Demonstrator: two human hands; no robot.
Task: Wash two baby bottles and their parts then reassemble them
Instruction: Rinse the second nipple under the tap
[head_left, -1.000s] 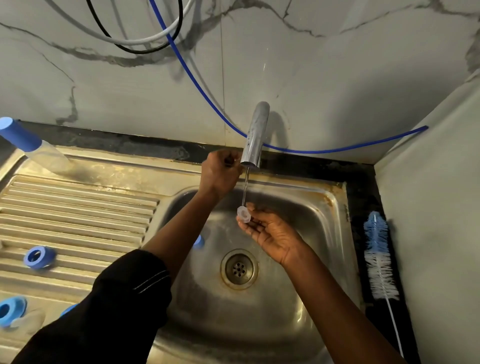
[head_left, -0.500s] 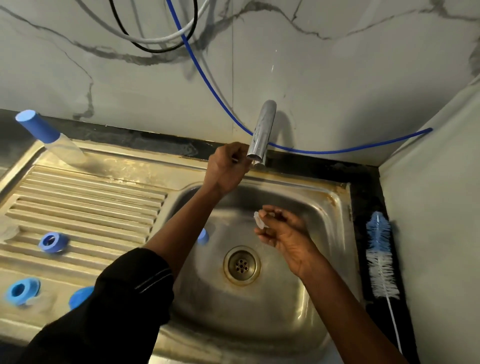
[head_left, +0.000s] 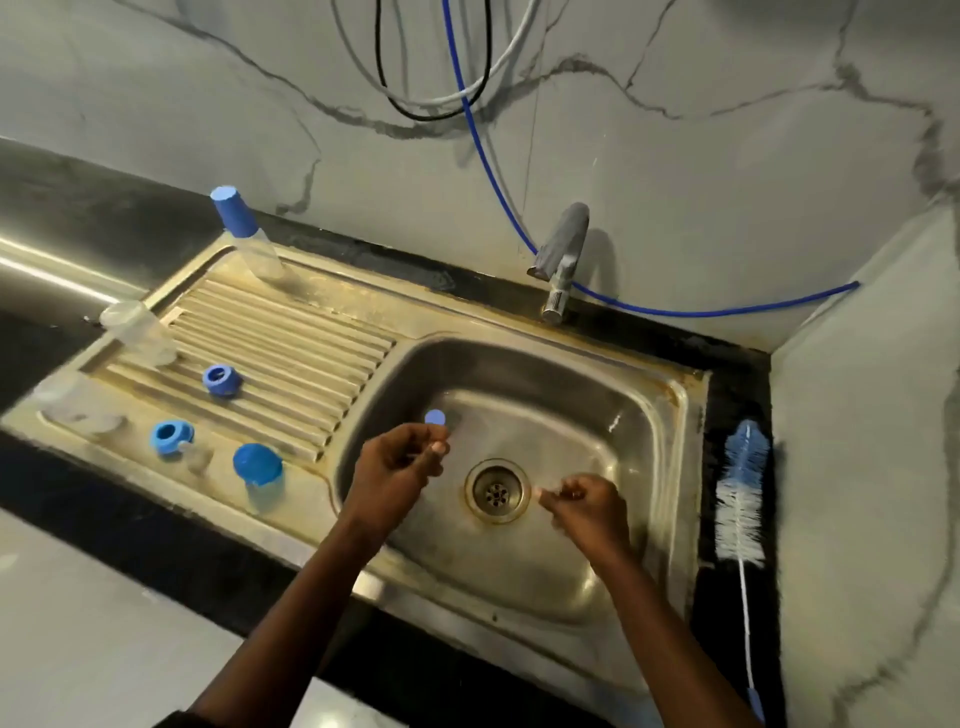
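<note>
Across the counter, wide stainless-steel sink (head_left: 675, 395) with ribbed drainboard. Over its basin, left hand (head_left: 395, 467) curled near the left wall, impossible to tell whether clamped on anything; right hand (head_left: 584, 501) beside the drain, tips pinched together. Along the right rim, long blue-and-white bristle brush (head_left: 740, 499). On the drainboard, upright clear plastic bottle with blue cap (head_left: 244, 234), blue domed cap (head_left: 257, 464), two blue screw rings (head_left: 222, 380). Just beyond the left fingertips, small round blue disc (head_left: 435, 417) on the basin wall: nearer the left hand, well apart from the right. Probably calls for a short forward reach. Between the right tips, seemingly a tiny pale part (head_left: 537, 491), blurred.
</note>
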